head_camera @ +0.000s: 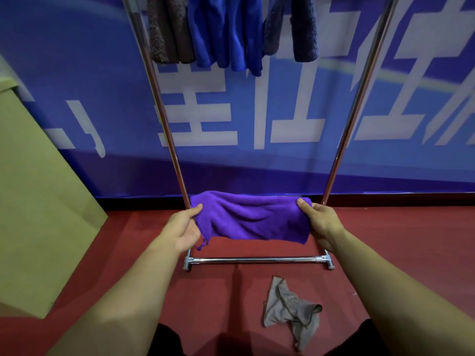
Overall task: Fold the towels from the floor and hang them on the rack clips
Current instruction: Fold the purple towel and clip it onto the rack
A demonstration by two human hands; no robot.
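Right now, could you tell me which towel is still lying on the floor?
The grey towel, crumpled on the red floor; the purple towel is held up.

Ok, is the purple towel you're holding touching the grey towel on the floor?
Apart. The head view shows the purple towel held up between the left hand and right hand, with bare red floor and the rack's base bar between it and the grey towel.

A blue banner [257, 111] w/ large white characters covers the wall at rear, its lower band a darker blue. At left, a tan board [38, 201] leans at an angle, its foot on the red floor [398, 240]. Dark trousers [167, 340] show at the frame's bottom edge, partly cut off.
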